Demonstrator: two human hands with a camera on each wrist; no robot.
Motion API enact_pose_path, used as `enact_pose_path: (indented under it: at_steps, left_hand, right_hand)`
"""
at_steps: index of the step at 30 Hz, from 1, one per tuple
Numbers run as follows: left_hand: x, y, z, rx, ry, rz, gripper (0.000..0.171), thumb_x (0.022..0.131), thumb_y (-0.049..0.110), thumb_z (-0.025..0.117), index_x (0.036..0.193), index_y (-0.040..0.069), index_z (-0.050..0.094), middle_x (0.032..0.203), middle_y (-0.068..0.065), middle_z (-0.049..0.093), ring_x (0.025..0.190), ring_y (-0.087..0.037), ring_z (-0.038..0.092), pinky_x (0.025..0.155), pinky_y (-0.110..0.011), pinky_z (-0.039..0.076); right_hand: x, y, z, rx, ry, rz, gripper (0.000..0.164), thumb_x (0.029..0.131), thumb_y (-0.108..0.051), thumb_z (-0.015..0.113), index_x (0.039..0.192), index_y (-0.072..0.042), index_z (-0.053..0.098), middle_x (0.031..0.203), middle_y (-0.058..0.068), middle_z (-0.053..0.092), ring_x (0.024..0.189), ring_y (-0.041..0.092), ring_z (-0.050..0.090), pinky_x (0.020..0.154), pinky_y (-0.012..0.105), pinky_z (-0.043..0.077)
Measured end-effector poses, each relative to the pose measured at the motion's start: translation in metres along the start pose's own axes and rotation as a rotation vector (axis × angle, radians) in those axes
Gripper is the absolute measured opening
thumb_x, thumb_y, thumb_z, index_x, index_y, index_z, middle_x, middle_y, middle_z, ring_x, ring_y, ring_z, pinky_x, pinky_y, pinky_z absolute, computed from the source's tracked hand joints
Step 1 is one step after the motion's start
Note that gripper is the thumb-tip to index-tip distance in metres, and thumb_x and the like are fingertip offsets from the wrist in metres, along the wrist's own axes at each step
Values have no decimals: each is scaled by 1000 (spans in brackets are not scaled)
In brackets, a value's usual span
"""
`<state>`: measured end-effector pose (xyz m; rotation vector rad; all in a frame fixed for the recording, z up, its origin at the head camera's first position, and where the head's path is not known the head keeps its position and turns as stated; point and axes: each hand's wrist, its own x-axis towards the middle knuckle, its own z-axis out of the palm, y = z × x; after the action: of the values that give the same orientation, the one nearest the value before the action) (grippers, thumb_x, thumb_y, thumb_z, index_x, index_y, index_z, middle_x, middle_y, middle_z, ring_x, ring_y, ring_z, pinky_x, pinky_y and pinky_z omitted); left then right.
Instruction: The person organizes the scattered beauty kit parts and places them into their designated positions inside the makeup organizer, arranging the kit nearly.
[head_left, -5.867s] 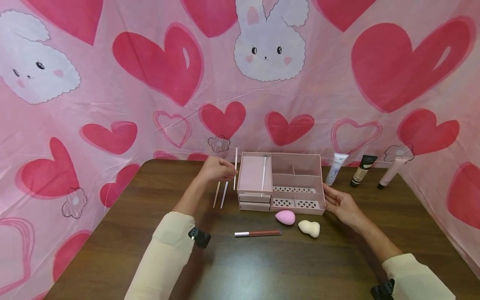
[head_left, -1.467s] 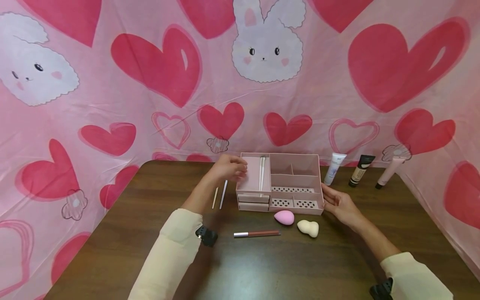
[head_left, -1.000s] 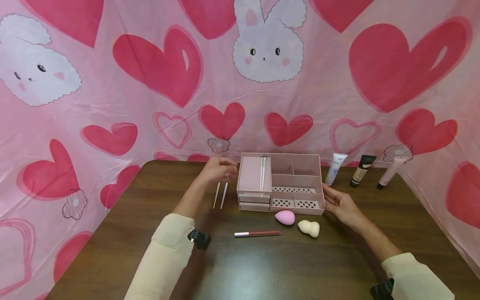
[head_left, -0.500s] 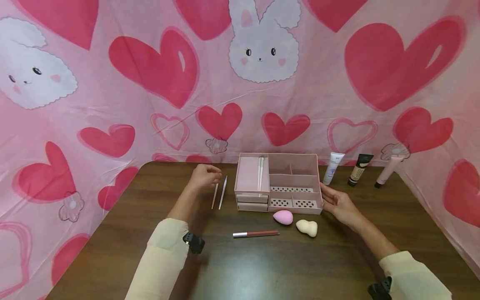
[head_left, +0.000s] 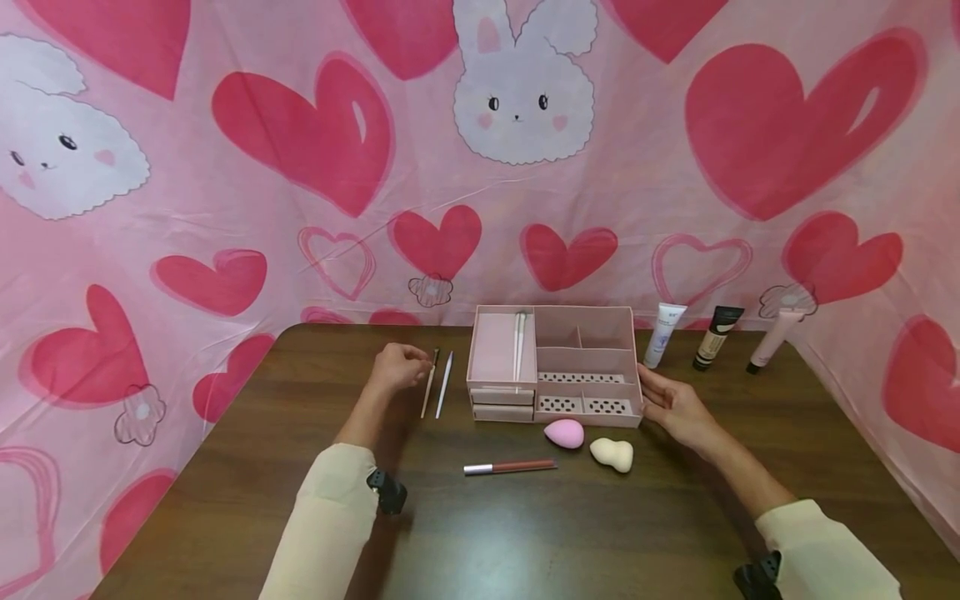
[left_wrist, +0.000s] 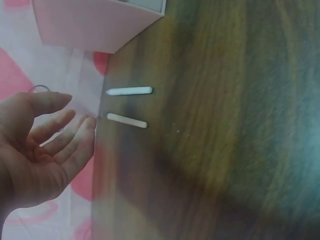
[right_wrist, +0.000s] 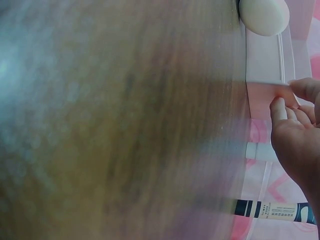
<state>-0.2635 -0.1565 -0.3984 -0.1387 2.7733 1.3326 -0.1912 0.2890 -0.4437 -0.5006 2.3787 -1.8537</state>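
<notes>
My left hand point(head_left: 400, 367) hovers at the heads of two thin makeup brushes on the wooden table. Its loosely bent fingertips are close to the tan-handled brush point(head_left: 428, 392); in the left wrist view a small gap shows before that brush point(left_wrist: 127, 120). Just right of it lies the white-handled brush point(head_left: 445, 385). A pink makeup organizer point(head_left: 585, 325) stands at the back, with two white brushes point(head_left: 519, 346) side by side on its left top panel. My right hand point(head_left: 678, 408) touches the organizer's right side wall with fairly straight fingers, also seen by the right wrist camera.
In front of the organizer lie a pink makeup sponge point(head_left: 565, 433), a cream sponge point(head_left: 612, 455) and a lip gloss tube point(head_left: 510, 467). To its right stand a white tube point(head_left: 663, 335), a black-capped tube point(head_left: 717, 337) and a pink tube point(head_left: 775, 340). A printed pink cloth hangs behind.
Earlier my left hand held a brush beside the organizer, with one on its panel. That brush now lies on the panel too, and the left hand has moved left; the right hand stays put.
</notes>
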Motion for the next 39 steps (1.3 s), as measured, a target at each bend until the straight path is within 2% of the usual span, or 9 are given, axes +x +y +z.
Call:
enact_pose_path:
  at_steps: [6, 8, 11, 15, 22, 29, 31, 36, 39]
  left_hand:
    - [0, -5, 9, 108, 39, 23, 24, 87, 16, 71, 104, 0, 78, 82, -12, 78, 64, -10, 67, 61, -19, 49]
    - [0, -6, 11, 144, 58, 28, 24, 87, 17, 72, 103, 1, 78, 85, -13, 79, 66, -17, 70, 66, -25, 52]
    - [-3, -5, 13, 198, 94, 30, 24, 85, 20, 73, 100, 3, 79, 95, -15, 80, 89, -31, 74, 82, -37, 56]
    - [-6, -5, 13, 256, 119, 23, 25, 83, 22, 73, 98, 3, 80, 106, -17, 78, 111, -42, 67, 96, -49, 52]
    - [-11, -9, 16, 307, 86, 18, 23, 77, 22, 79, 91, 4, 80, 102, -17, 78, 109, -42, 68, 95, -49, 52]
    - [-6, -19, 19, 257, 65, 33, 12, 73, 18, 81, 79, 7, 81, 91, -11, 80, 101, -39, 70, 93, -48, 54]
    - [-2, -23, 20, 266, 79, 49, 9, 71, 18, 79, 73, 10, 80, 84, -9, 79, 91, -36, 70, 84, -44, 56]
    - [-1, -23, 20, 283, 71, 30, 9, 70, 18, 77, 73, 10, 80, 82, -10, 78, 86, -33, 70, 79, -42, 56]
    - [-5, -18, 19, 298, 62, 17, 12, 72, 17, 78, 75, 6, 80, 87, -13, 79, 90, -35, 71, 84, -45, 56]
  right_hand:
    - [0, 0, 1, -1, 0, 6, 66, 94, 14, 51, 151, 21, 19, 155, 42, 18, 123, -13, 46, 92, 6, 47]
    - [0, -1, 1, -5, 0, 8, 66, 94, 14, 51, 151, 21, 19, 155, 42, 18, 123, -12, 46, 92, 6, 47]
    - [0, -1, 1, -3, 0, 1, 66, 93, 16, 50, 150, 22, 19, 155, 43, 18, 122, -13, 46, 92, 6, 47]
    - [0, -4, 2, -13, 3, 17, 67, 93, 15, 51, 151, 20, 19, 155, 42, 19, 125, -10, 45, 92, 7, 49]
    - [0, -4, 2, -7, -3, 4, 66, 93, 16, 51, 151, 22, 18, 155, 43, 17, 124, -11, 45, 92, 6, 48]
    - [0, -2, 2, 21, -10, -24, 67, 92, 16, 51, 149, 24, 17, 153, 45, 14, 119, -17, 46, 92, 6, 47]
    - [0, -3, 1, 10, -6, -7, 68, 92, 15, 53, 150, 22, 18, 154, 44, 15, 124, -12, 46, 93, 7, 48]
    - [0, -4, 0, -34, 3, 45, 68, 94, 11, 55, 153, 18, 20, 157, 39, 19, 139, 17, 41, 94, 9, 48]
    - [0, -4, 0, -37, 4, 51, 68, 94, 11, 55, 153, 18, 20, 157, 39, 20, 138, 15, 41, 95, 9, 48]
